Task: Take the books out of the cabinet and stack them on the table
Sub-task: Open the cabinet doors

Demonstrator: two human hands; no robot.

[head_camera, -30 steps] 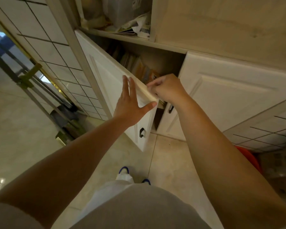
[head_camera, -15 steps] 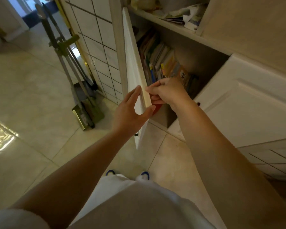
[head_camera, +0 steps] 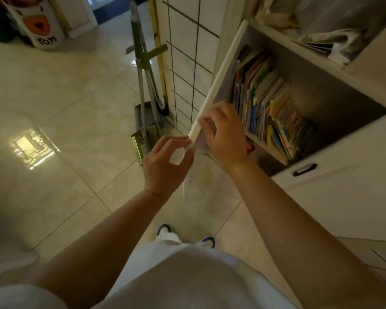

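In front of the white cabinet (head_camera: 334,90), both bare forearms reached forward and up from the bottom of the view, meeting at the free edge of the open cabinet door (head_camera: 218,85), which stood swung out edge-on towards the camera. The left hand (head_camera: 165,166) came in from the left side of that edge with its wrist bent slightly back; the right hand (head_camera: 225,139) came over from the right, its back turned up and its knuckles towards the cabinet's inside. Below them lay a glossy pale tiled floor (head_camera: 71,121) with a bright reflected patch of light, and blue-tipped shoes (head_camera: 185,235) showed beneath the person's light clothing. A long-handled broom and dustpan (head_camera: 145,103) leaned against the tiled wall (head_camera: 187,52) just left of the door, and a white container marked "Toys" (head_camera: 42,25) stood well apart at the far left. Loose papers (head_camera: 325,41) sat on the shelf above. The left hand's fingers were curled, with fingertips and thumb pinching the lower end of the door's edge. The right hand's fingers were bent together over the same edge just above, gripping it from the inner side. The books (head_camera: 267,105) remained inside the cabinet, packed upright and leaning in a row on the shelf behind the right hand, touched by neither hand. A closed white door with a dark handle (head_camera: 304,170) stood to the right.
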